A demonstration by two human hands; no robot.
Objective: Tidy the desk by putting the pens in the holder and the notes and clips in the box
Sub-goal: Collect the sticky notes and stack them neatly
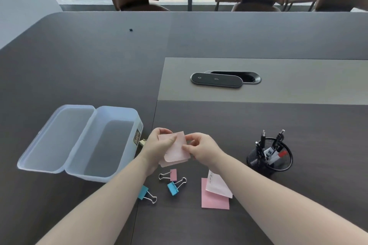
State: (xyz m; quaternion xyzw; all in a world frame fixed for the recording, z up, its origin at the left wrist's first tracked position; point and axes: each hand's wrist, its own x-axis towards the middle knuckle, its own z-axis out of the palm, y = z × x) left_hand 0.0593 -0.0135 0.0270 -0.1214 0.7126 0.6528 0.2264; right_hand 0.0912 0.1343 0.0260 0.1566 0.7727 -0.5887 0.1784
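Notes step in hand. Left hand (159, 145) and right hand (201, 150) both pinch a small stack of pale pink paper notes (176, 150), held above the dark worktop (258, 125) just right of the open translucent plastic box (103, 143), which looks empty. Pens already stand in the black mesh holder (268, 157). Next: carry the stack left over the box rim and let go, then gather the flat pink notes (214, 197) and the binder clips (173, 187).
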